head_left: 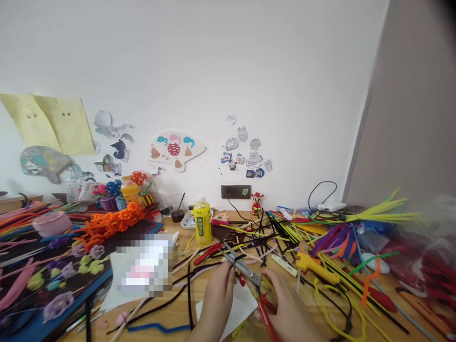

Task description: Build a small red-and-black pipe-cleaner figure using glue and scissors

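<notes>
So in the head view, the right hand (288, 308) is gripping a pair of scissors (253, 278) by the red handles, fingers curled around them, blades pointing up and away to the left. The blades are reaching over to the left hand (219, 294), which is pinching closed, fingertips together, on a short black piece (237, 259) right at the blades. Can't really tell how hard it's pinching. Both hands are hovering low over the table (167, 311), with a white sheet (242, 304) lying under and between them. The yellow glue gun (317, 267) is lying just to the right of the right hand, and a yellow-labelled bottle (202, 222) is standing beyond the left hand, near a red-handled tool (208, 253).
</notes>
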`<state>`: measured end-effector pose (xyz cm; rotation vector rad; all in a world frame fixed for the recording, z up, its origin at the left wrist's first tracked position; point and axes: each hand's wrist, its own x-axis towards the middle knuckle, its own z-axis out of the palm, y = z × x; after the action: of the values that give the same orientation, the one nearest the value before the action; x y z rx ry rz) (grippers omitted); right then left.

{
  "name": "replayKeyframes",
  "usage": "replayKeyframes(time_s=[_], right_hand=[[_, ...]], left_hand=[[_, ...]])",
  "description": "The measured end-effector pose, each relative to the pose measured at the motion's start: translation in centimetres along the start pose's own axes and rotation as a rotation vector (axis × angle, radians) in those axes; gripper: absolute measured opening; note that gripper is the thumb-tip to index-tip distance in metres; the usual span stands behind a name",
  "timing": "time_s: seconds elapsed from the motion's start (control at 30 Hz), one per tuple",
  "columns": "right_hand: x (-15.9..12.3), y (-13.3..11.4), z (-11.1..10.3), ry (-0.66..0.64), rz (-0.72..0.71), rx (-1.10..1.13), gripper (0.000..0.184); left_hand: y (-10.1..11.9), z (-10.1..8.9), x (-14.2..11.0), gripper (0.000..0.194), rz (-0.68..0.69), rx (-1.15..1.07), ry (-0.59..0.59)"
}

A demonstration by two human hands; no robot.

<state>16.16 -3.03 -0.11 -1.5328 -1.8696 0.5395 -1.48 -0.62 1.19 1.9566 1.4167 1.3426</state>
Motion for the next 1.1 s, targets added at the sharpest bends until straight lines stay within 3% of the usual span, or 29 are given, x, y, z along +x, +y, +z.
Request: replayKeyframes(time_s=[0.4, 0.57, 0.87, 1.1], right_hand=[[-0.2, -0.4, -0.1, -0.001, -0.021, -0.066, 0.061], [0.0, -0.3, -0.5, -0.046, 0.027, -0.125, 0.047], [0.3, -0.5, -0.7, -0.051, -0.041, -0.265, 0.032], [1.4, 1.1, -1.9, 0.131, 0.065, -0.379, 0.033]], left_hand=[[0.2, 0.2, 0.1, 0.025, -0.039, -0.049, -0.042], [-0.3, 0.7, 0.1, 0.025, -0.074, -0.112, -0.086], [-0.2, 1.1, 0.2, 0.031, -0.154, -0.255, -0.097], [-0.5, 1.0, 0.8, 0.044, -0.242, -0.423, -0.045]])
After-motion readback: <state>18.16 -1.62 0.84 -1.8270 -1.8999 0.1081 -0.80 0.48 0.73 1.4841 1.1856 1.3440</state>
